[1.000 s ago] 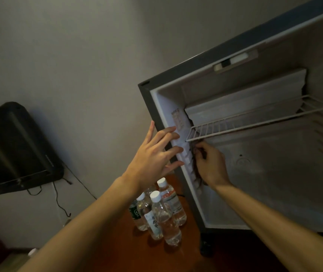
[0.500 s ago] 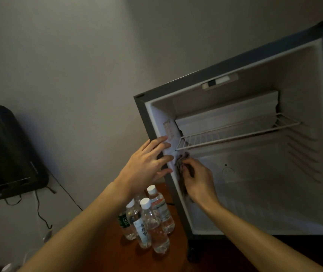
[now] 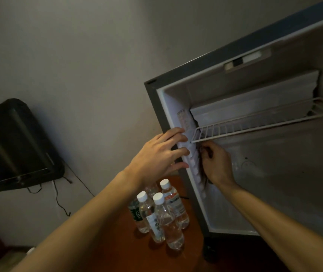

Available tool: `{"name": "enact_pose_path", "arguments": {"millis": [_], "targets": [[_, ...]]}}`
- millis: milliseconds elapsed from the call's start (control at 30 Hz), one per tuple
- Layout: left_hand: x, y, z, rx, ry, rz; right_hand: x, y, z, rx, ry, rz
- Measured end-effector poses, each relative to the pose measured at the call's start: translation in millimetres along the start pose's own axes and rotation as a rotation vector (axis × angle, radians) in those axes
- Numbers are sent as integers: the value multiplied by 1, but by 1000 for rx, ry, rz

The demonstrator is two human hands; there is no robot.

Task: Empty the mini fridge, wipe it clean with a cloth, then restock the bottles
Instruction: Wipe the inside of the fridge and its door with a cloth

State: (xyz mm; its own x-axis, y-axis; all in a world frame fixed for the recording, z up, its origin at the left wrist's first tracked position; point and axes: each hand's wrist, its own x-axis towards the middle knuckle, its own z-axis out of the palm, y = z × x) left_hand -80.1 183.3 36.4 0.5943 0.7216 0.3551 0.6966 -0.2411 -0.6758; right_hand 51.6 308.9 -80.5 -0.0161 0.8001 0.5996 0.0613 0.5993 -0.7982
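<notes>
Mini fridge (image 3: 254, 173) is seen open on a wooden surface (image 3: 117, 242), its cavity bare apart from a wire shelf (image 3: 264, 122) set across the upper part. A dark cloth (image 3: 202, 169) is pressed against the inner left wall, just under the shelf's front corner, and is grasped by the right hand (image 3: 217, 163) with curled fingers. The fridge's left front edge is braced by the left hand (image 3: 160, 154), fingers straight and spread flat. Water bottles (image 3: 160, 213) are stood upright in a tight cluster just left of the fridge. A black device (image 3: 15, 144) is mounted on the wall well apart to the left, cables hanging below it.
</notes>
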Motion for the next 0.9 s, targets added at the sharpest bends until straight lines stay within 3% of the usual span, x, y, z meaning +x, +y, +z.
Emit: {"name": "enact_pose_path", "arguments": {"millis": [367,600,900], "targets": [[4,15,-8,22,-26,-96,-55,-26,-19,77,-50,-50],[2,12,-5,13,13,-72,-30,-14,-15,17,-70,-11],[1,9,0,-39,26,-63,27,19,11,-21,23,57]]}}
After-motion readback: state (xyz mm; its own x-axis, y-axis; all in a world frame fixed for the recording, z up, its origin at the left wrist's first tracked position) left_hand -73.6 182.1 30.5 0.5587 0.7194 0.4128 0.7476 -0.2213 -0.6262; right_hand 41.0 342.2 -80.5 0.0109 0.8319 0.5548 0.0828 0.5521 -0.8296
